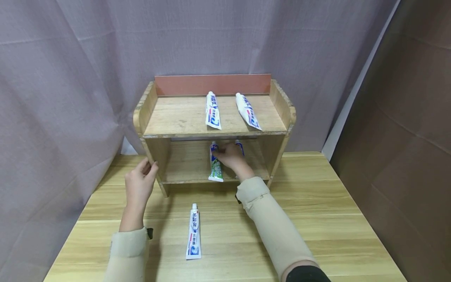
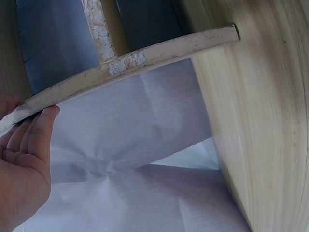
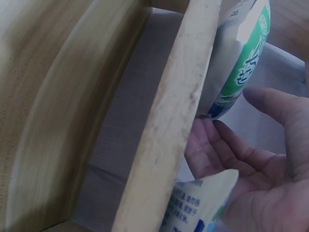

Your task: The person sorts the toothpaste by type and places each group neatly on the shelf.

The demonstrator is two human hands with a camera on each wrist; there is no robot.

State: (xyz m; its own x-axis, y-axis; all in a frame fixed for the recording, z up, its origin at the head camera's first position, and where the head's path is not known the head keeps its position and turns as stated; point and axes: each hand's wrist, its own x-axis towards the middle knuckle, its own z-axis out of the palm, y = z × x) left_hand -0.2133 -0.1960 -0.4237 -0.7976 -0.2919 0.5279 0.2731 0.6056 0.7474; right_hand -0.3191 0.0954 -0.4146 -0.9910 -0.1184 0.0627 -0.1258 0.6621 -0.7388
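Note:
My left hand (image 1: pixel 140 184) holds the front edge of the wooden shelf's left side panel (image 2: pixel 159 50), with the thumb on one side and the fingers on the other. On the lower shelf my right hand (image 1: pixel 231 156) pinches a green and blue toothpaste tube (image 1: pixel 216 168) by its side; in the right wrist view the thumb and fingertips meet the tube (image 3: pixel 244 67) near its blue part. A second blue-capped tube (image 1: pixel 240 145) lies to the right, mostly hidden behind the right hand, its flat end (image 3: pixel 212 193) showing in the right wrist view.
Two white toothpaste tubes (image 1: pixel 213 111) lie on the upper board (image 1: pixel 176 117). Another white tube (image 1: pixel 193 235) lies on the wooden table (image 1: pixel 317 235), between the forearms. Grey cloth (image 1: pixel 105 58) hangs behind the shelf, and a brown curtain (image 1: pixel 398 137) stands on the right.

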